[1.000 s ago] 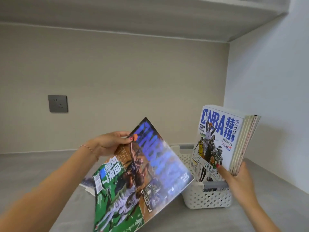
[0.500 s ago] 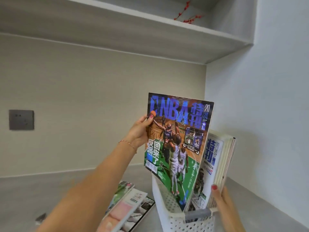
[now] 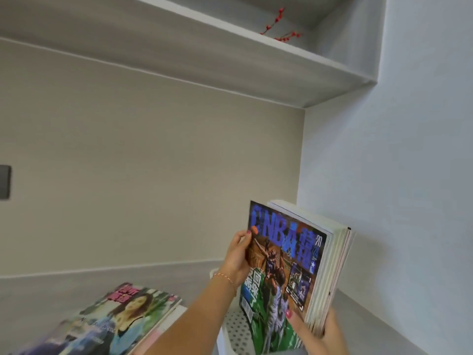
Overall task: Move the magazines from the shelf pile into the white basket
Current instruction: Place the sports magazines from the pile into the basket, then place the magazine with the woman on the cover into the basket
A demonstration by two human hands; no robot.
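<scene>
- A white basket point(image 3: 236, 329) with perforated walls is seen at the bottom of the view, set on a grey shelf surface point(image 3: 46, 293) in the corner by the right-hand wall.
- A bundle of magazines point(image 3: 330, 272) is stood upright in the basket, spines up and leaning slightly towards the right wall.
- A basketball magazine point(image 3: 284, 275), with a blue title and a green lower cover, is held upright against the front of that bundle, its lower edge inside the basket.
- The left hand point(image 3: 236, 260) is clamped on the left edge of the basketball magazine, thumb on the cover; a thin bracelet point(image 3: 226, 278) is worn on the wrist.
- The right hand point(image 3: 320, 329) is wrapped round the lower right of the bundle, thumb pressed on the front cover.
- The two hands are kept apart, one on each side of the magazines.
- The shelf pile point(image 3: 110, 321) of remaining magazines is laid flat to the left of the basket, a pink-titled cover on top.
- Part of the basket is hidden by the left forearm.
- An upper shelf point(image 3: 230, 60) is seen overhead, with red berry twigs point(image 3: 280, 26) on it.
- A dark wall plate point(image 3: 4, 181) is cut off at the left edge.
</scene>
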